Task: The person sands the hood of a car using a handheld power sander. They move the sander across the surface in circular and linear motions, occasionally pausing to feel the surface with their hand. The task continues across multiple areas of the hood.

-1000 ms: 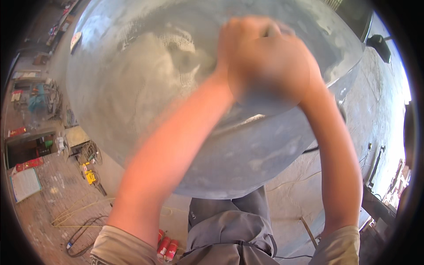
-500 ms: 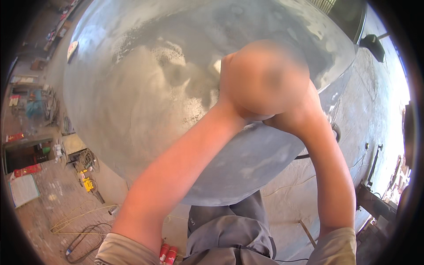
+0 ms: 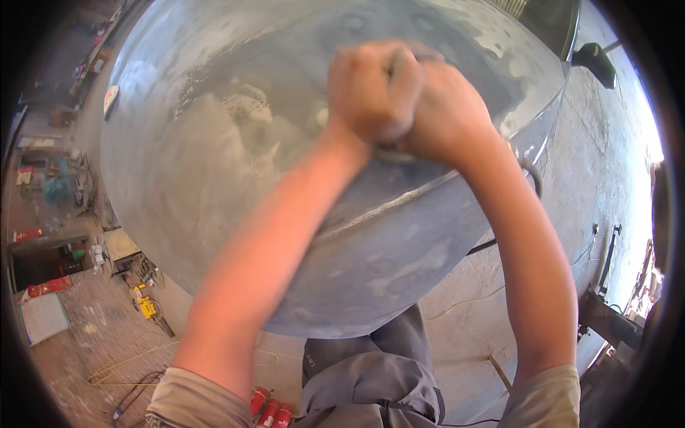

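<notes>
Both of my hands are together above a grey, partly wet vehicle panel [image 3: 214, 192] with dull, patchy primer-like colouring. My left hand [image 3: 372, 93] is closed in a fist, thumb side up. Pressed against it is my right hand [image 3: 449, 107], with its fingers curled and mostly hidden. A sliver of something pale shows beneath the two hands, too blurred and covered to name. Dark wet streaks spread over the panel around and beyond them. Below the hands, a lighter crease [image 3: 385, 207] runs along the panel.
A dark side mirror [image 3: 594, 64] juts out at the upper right. A small pale object [image 3: 110, 101] sits at the panel's left edge. Red canisters [image 3: 270, 414] stand on the floor near my legs. Hoses, a yellow tool [image 3: 146, 305] and a whiteboard-like sheet [image 3: 44, 314] lie at left.
My joined hands have shifted left and a little farther away over the panel. The crease below them is now more exposed. The earlier frame blurs the hands, so their grip then is unclear.
</notes>
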Motion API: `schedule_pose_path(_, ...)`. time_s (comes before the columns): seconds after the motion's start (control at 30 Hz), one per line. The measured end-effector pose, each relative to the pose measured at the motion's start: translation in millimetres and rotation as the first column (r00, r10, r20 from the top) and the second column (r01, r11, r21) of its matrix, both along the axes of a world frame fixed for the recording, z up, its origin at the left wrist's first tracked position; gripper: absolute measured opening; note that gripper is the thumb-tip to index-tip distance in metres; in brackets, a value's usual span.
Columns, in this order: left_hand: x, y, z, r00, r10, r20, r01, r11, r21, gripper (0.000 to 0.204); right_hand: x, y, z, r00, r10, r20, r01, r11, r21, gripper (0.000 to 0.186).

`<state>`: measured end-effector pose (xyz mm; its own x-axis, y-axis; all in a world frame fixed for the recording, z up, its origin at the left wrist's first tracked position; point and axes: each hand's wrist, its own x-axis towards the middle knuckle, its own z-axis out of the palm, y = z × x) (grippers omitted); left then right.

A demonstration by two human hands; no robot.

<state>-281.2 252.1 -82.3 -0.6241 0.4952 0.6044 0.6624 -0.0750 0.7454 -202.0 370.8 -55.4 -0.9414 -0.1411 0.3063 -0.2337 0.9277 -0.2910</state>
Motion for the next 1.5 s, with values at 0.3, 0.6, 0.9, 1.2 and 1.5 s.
schedule_pose_path(0.3, 27, -41, -6, 0.994, -0.034, -0.107, 0.042, 0.996, 0.074, 0.045, 35, -42, -12, 0.997, 0.043, -0.068, -0.056, 0.976, -0.208, 0.008)
schedule_pose_path(0.6, 25, -71, -7, 0.992, 0.071, -0.105, -0.054, 0.985, 0.162, 0.033, 24, -75, 2, 0.989, 0.018, 0.149, -0.005, 0.996, -0.087, 0.011)
schedule_pose_path(0.9, 19, -107, 4, 0.999, -0.007, 0.037, 0.003, 0.995, 0.098, 0.047, 15, -101, 4, 0.996, 0.084, 0.021, -0.085, 0.996, 0.004, 0.007)
schedule_pose_path(1.2, 17, -103, -4, 0.992, 0.043, -0.117, -0.016, 0.975, 0.221, 0.029, 24, -106, 12, 0.992, 0.079, -0.095, -0.074, 0.996, 0.049, 0.012)
schedule_pose_path(1.5, 51, -120, -16, 0.991, 0.133, -0.021, -0.125, 0.969, 0.212, 0.021, 50, -126, 8, 0.999, 0.042, 0.019, -0.042, 0.999, -0.004, 0.011)
